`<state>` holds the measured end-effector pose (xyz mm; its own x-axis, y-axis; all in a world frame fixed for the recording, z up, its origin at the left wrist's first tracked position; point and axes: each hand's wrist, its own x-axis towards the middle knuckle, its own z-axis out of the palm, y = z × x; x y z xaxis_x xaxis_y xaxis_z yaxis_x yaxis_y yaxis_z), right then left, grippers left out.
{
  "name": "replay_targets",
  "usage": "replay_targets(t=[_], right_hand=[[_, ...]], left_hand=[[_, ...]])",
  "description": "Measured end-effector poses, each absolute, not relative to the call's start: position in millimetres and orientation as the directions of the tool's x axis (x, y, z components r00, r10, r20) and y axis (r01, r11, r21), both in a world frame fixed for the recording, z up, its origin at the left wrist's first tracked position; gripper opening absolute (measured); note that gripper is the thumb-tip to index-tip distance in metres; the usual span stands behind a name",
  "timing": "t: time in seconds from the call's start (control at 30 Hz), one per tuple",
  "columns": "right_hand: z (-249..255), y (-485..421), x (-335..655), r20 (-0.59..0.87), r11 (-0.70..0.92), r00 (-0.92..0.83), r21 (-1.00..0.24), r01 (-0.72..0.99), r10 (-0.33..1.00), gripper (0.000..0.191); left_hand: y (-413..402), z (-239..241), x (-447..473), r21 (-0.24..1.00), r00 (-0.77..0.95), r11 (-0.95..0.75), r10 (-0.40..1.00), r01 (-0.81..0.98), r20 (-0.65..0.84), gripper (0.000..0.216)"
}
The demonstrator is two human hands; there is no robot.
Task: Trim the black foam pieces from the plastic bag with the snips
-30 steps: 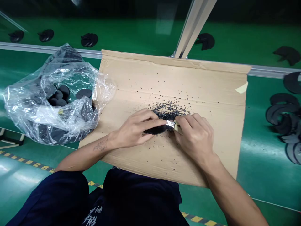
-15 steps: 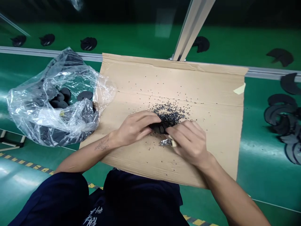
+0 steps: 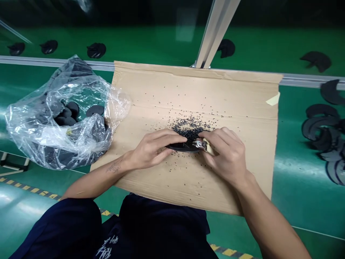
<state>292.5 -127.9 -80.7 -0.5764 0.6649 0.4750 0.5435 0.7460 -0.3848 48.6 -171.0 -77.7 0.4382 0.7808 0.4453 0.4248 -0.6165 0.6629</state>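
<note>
My left hand (image 3: 153, 147) pinches the left side of a flat, round black disc (image 3: 183, 147), thumb below and fingers on top. My right hand (image 3: 225, 153) is closed around a pair of cutting pliers (image 3: 202, 144) with pale handles. The metal jaws are at the disc's right edge; whether they touch it I cannot tell. Behind the disc lies a heap of tiny black bits (image 3: 188, 126), with more scattered around it. Everything is over a sheet of cardboard (image 3: 250, 144). Part of the disc is hidden by my fingers.
On the left, a clear plastic bag (image 3: 24, 118) holds several black discs (image 3: 71, 109). Several curved black pieces (image 3: 320, 124) lie in a pile at the right. A metal post (image 3: 215, 36) rises behind the cardboard, and a strip of tape (image 3: 273, 99) sticks to its right edge.
The pliers in my right hand have turned and risen, their jaws now at the disc's right side. The disc has tilted so its edge faces me. The view has shifted slightly.
</note>
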Motion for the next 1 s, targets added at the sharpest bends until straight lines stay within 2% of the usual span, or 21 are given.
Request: replay_targets(t=[0.23, 0.63, 0.8, 1.0], right_hand=[[-83.3, -131.8, 288.5, 0.478, 0.760, -0.595, -0.327, 0.561, 0.646, 0.022], [-85.5, -135.2, 284.4, 0.464, 0.752, -0.595, -0.343, 0.563, 0.657, 0.013], [-84.5, -138.0, 281.6, 0.508, 0.759, -0.581, -0.273, 0.591, 0.636, 0.009], [-81.8, -138.4, 282.9, 0.552, 0.775, -0.624, -0.067, 0.628, 0.553, 0.012]], left_hand=[[-171.6, -77.6, 50.5, 0.690, 0.436, -0.620, 0.774, 0.373, 0.459, 0.036], [-173.4, -78.8, 50.5, 0.690, 0.446, -0.628, 0.765, 0.359, 0.465, 0.032], [-173.5, -82.4, 51.7, 0.712, 0.421, -0.627, 0.765, 0.317, 0.487, 0.034], [-176.0, -85.8, 52.9, 0.697, 0.406, -0.644, 0.755, 0.315, 0.515, 0.036]])
